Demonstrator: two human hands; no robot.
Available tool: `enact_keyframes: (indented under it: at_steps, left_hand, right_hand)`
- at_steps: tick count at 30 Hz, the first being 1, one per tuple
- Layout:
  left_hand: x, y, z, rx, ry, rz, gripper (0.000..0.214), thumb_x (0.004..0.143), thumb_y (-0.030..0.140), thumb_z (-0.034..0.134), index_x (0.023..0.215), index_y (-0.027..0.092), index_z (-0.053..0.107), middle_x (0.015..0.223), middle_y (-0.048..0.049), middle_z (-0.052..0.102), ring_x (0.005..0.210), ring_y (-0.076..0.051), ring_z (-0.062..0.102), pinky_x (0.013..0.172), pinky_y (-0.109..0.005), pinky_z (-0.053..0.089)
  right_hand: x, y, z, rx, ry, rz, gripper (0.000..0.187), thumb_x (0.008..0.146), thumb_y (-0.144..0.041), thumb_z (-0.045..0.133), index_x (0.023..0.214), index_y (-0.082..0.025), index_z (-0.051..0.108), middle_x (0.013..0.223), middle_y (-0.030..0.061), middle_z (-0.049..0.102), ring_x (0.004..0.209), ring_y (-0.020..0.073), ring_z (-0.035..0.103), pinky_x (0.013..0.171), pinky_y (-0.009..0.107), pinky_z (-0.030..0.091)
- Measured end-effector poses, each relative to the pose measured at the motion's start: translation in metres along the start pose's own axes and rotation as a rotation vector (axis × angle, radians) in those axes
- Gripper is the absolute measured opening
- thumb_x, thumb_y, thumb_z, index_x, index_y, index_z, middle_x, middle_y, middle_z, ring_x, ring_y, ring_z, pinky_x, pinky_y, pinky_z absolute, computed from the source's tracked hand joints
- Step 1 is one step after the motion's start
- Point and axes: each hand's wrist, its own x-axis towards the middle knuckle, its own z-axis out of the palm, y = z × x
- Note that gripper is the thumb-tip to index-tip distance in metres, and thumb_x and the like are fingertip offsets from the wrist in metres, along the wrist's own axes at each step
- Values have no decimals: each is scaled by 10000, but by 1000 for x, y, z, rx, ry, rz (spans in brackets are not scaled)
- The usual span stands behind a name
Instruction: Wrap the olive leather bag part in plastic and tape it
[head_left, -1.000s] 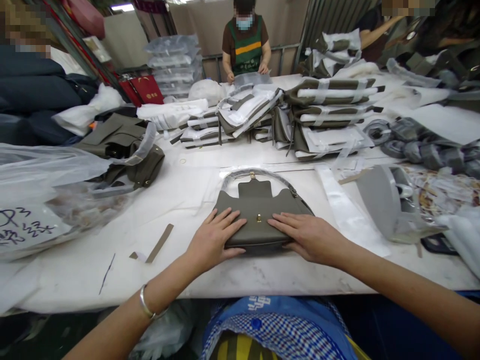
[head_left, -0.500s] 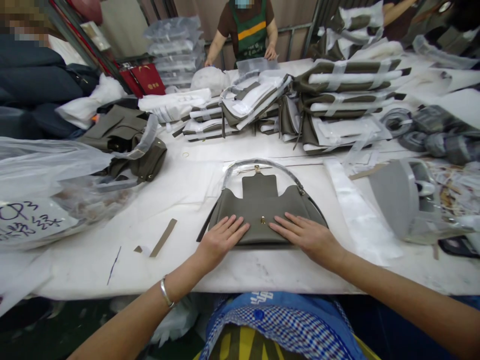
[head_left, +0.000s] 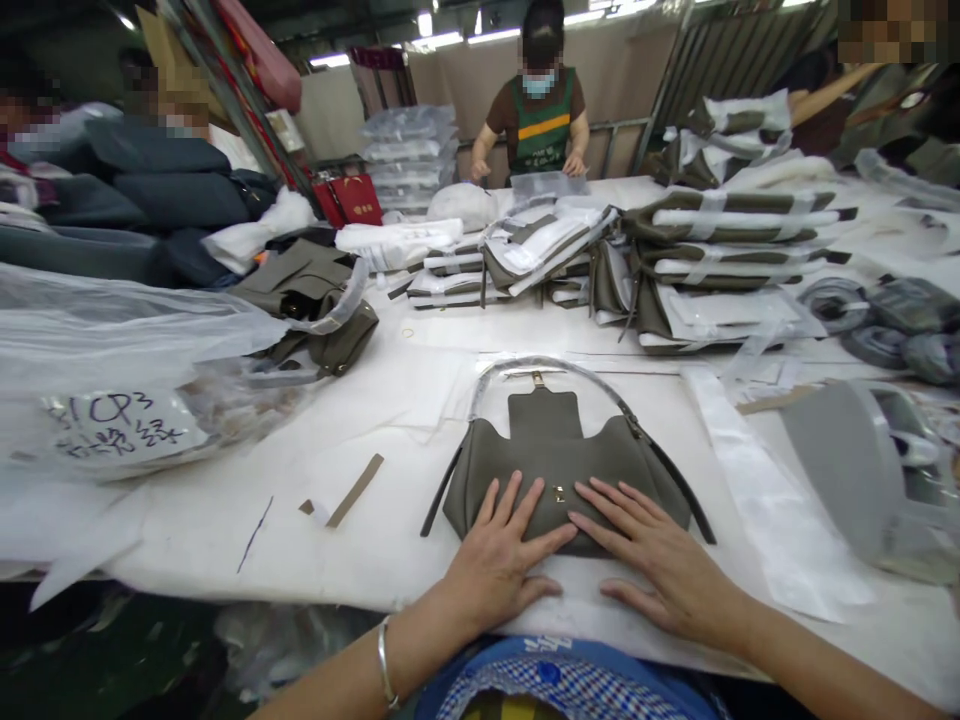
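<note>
An olive-grey handbag point(head_left: 551, 455) lies on the white-covered table, its flap turned back toward the far side. Clear film wraps its curved handle point(head_left: 559, 366), and a small gold clasp point(head_left: 559, 494) shows on the front. My left hand point(head_left: 499, 550) rests on the lower left of the bag, fingers spread. On the lower right lies my right hand point(head_left: 652, 555), also with fingers apart. Both thumbs are off the bag's near edge, over the table. Neither hand grips anything.
Wrapped olive bags point(head_left: 739, 235) are stacked at the back. A plastic sack with handwriting point(head_left: 127, 425) and olive bags point(head_left: 300, 290) sit left. To the right are a white strip point(head_left: 765, 480) and a grey rounded piece point(head_left: 844, 470). A co-worker point(head_left: 540, 115) stands across the table.
My head view has tilted up and shifted left. My fingers have spread wider, the hands have moved closer together, and the thumbs now show. The bag's front looks flatter and wider.
</note>
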Motion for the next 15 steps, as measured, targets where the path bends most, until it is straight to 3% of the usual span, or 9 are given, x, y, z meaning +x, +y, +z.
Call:
enact_keyframes:
  at_steps: [3, 6, 10, 15]
  left_hand:
    - [-3, -2, 10, -10, 38, -4, 779, 837, 630, 614, 1509, 456, 262, 1662, -84, 51, 1498, -410, 99, 1155, -657, 223]
    - [-6, -3, 16, -23, 69, -4, 770, 854, 639, 583, 1516, 467, 229, 1659, -94, 61, 1498, -411, 98, 1156, -664, 207]
    - [-8, -3, 16, -34, 92, -7, 736, 883, 647, 529, 1521, 463, 212, 1655, -107, 82, 1499, -403, 102, 1156, -657, 215]
    - [-12, 0, 4, -26, 125, -13, 654, 939, 626, 428, 1528, 450, 204, 1650, -102, 111, 1501, -368, 129, 1168, -602, 258]
  right_hand:
    - [25, 4, -14, 108, 23, 30, 419, 971, -382, 533, 1380, -296, 562, 1405, 74, 584, 1275, 268, 564, 1057, 478, 485]
    - [85, 0, -31, 264, 125, 12, 308, 996, -258, 464, 1222, -242, 674, 1171, 64, 723, 1086, 196, 671, 957, 351, 550]
    - [201, -16, -33, 302, 173, -118, 300, 972, -243, 499, 1213, -203, 674, 1183, 88, 711, 1109, 212, 653, 973, 361, 532]
    - [328, -42, 3, 163, 13, -275, 575, 898, -250, 633, 1434, -119, 474, 1497, 179, 460, 1383, 275, 433, 1148, 428, 365]
